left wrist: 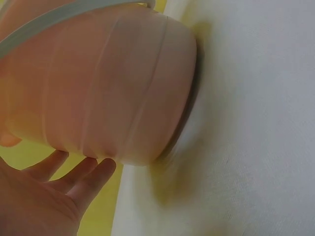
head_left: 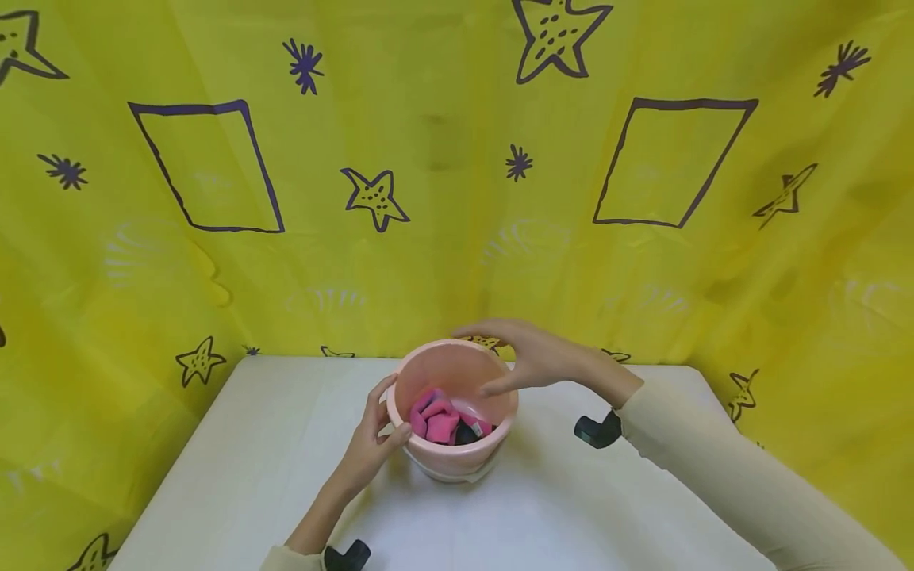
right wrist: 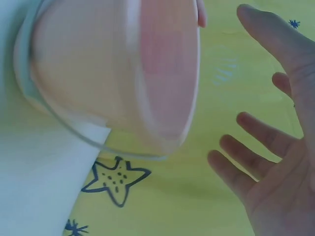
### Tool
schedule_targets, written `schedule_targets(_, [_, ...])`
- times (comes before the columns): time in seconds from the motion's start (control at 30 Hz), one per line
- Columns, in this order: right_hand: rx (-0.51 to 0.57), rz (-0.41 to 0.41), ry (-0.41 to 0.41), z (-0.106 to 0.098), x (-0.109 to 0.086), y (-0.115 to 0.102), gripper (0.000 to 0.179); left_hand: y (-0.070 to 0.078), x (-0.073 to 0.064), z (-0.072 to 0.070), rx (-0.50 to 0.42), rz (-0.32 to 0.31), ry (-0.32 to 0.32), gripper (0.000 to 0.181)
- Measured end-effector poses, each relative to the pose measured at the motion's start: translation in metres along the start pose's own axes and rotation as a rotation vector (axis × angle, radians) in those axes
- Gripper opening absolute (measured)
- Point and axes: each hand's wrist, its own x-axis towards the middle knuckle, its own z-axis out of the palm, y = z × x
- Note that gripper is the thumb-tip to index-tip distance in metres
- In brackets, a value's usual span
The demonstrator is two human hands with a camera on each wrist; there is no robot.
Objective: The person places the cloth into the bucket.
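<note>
A yellow cloth (head_left: 443, 198) printed with dark stars and outlined squares hangs on three sides of a white table (head_left: 236, 468), closing it in at nine, twelve and three o'clock. Near the table's far edge, about the middle, stands a pink bucket (head_left: 428, 373) with a pale handle folded down around its side. Inside it lies a bundle of pink cloth (head_left: 435, 416) with something small and dark beside it; what that dark thing is cannot be told.

The left hand (head_left: 371, 444) grips the bucket at its eight o'clock side, thumb hooked over the rim and fingers (left wrist: 88, 179) laid against the outer wall. The left wrist view shows the bucket's base tipped slightly off the table on that side.

The right hand (head_left: 531, 357) hovers over the bucket's rim at about two o'clock, fingers (right wrist: 256, 130) spread and straight, holding nothing; in the right wrist view it is clear of the bucket's mouth.

The table lies bare at five to seven o'clock of the bucket, wide on both flanks. Behind the bucket only a narrow strip remains before the table edge meets the cloth. A small black object (head_left: 598, 430) sits under the right sleeve (head_left: 714, 468).
</note>
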Motion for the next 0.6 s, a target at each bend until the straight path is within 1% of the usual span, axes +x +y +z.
schedule_targets(0.17, [-0.042,-0.032,0.105,0.009,-0.017,0.012,0.079,0.002,-0.002,-0.003,0.030,0.023,-0.002,0.077])
schedule_targets(0.33, [-0.042,-0.052,0.190,0.019,-0.030,0.022,0.083,0.001,-0.005,-0.006,0.064,0.048,0.015,0.078])
schedule_targets(0.43, [-0.032,-0.030,0.239,0.025,-0.039,0.027,0.085,0.000,-0.006,-0.008,0.088,0.069,0.026,0.077])
schedule_targets(0.6, [-0.016,0.056,0.281,0.033,-0.055,0.034,0.086,-0.001,-0.008,-0.012,0.127,0.099,0.043,0.075])
